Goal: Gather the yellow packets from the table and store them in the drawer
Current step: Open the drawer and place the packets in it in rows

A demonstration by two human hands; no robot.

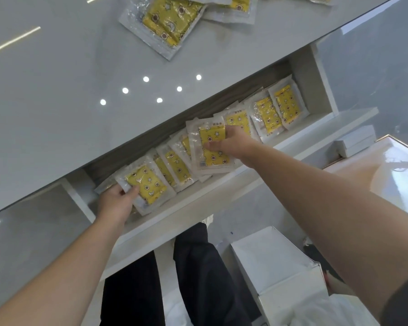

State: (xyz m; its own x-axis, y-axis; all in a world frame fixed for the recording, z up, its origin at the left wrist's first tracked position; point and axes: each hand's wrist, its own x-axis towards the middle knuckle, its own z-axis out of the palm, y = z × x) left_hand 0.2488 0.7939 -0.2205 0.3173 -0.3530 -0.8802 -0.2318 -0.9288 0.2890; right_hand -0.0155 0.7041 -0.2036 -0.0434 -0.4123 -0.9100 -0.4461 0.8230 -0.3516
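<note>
An open white drawer [198, 208] under the glossy grey table [57, 102] holds a row of several yellow packets in clear wrappers. My left hand [114, 203] grips the yellow packet [149, 187] at the drawer's left end, thumb on its wrapper. My right hand [231, 143] holds another yellow packet [210, 149] over the row's middle, fingers pressed on its face. More packets [278, 111] lean at the drawer's right end. On the table top, a packet [167, 20] lies near the far edge, with others [236, 5] behind it, partly cut off.
A white cardboard box [280, 267] stands open on the floor below right. A small white box [356, 143] sits on a ledge at the right, beside a glossy counter [398, 165]. My dark trouser legs [198, 278] are under the drawer front.
</note>
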